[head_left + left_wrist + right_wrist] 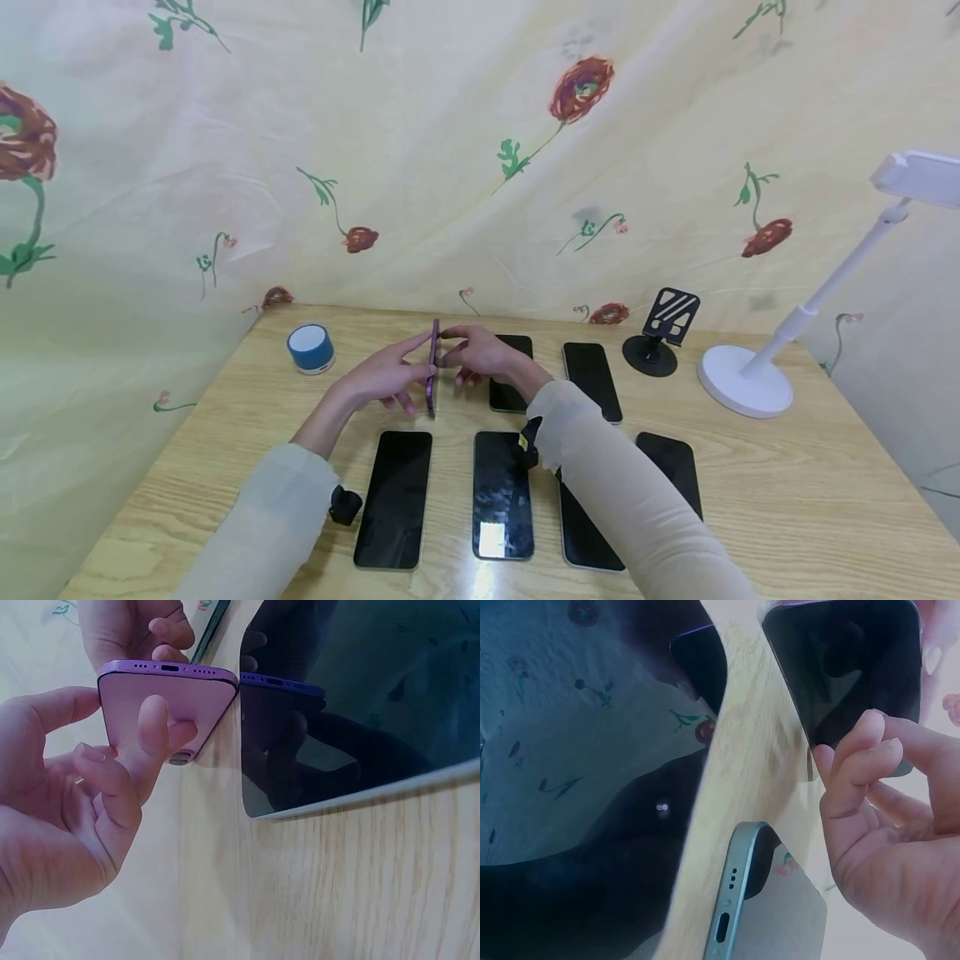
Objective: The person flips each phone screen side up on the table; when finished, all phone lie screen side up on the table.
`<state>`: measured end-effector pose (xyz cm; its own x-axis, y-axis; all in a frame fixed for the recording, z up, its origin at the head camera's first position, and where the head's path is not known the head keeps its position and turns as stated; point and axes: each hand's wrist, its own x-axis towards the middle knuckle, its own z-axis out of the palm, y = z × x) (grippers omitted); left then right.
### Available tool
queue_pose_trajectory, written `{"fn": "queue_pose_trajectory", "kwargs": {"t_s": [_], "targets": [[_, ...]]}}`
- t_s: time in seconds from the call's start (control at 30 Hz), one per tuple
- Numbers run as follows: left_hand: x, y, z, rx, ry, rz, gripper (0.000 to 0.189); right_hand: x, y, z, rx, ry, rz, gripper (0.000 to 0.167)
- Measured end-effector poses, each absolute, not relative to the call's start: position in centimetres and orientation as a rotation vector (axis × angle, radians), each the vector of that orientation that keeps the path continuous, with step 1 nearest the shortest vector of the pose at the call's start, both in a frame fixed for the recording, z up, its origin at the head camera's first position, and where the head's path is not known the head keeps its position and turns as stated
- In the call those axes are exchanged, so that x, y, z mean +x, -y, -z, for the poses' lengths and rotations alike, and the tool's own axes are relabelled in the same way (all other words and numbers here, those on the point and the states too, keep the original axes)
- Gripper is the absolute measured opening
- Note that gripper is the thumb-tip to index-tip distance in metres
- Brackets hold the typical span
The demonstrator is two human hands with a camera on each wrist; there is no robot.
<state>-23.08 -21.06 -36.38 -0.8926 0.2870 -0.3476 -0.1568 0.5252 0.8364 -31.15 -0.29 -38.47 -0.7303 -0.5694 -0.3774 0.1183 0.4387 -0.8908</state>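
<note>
A purple phone (432, 367) stands on its long edge on the wooden table, between my two hands. My left hand (382, 372) holds it from the left, its fingers against the pink-purple back (124, 705) and the upper edge. From the right, my right hand (483, 354) holds it too, with bent fingers at the dark screen (855, 652) side. In the left wrist view the charging port (171, 668) faces the camera. Exactly where some of the fingertips touch is hidden behind the phone.
Flat on the table (217, 467) lie several dark-screened phones, including a left front phone (393, 500), a middle one (502, 500) and a back one (592, 379). A blue-and-white cylinder (311, 350) stands back left. At right are a black phone stand (651, 356) and a white lamp (746, 382).
</note>
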Motion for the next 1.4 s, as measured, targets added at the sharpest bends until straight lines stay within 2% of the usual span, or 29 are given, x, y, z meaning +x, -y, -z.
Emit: {"fn": "queue_pose_trajectory", "kwargs": {"t_s": [0.8, 1.4], "targets": [[-23.5, 21.4, 36.4, 0.148, -2.336, -1.35, 0.082, -31.1, 0.0, 38.9, -0.358, -2.066, 1.264, 0.079], [-23.5, 21.7, 37.8, 0.155, -2.442, -1.233, 0.073, -31.0, 0.1, 39.2, -0.394, -2.193, 1.158, 0.091]]}}
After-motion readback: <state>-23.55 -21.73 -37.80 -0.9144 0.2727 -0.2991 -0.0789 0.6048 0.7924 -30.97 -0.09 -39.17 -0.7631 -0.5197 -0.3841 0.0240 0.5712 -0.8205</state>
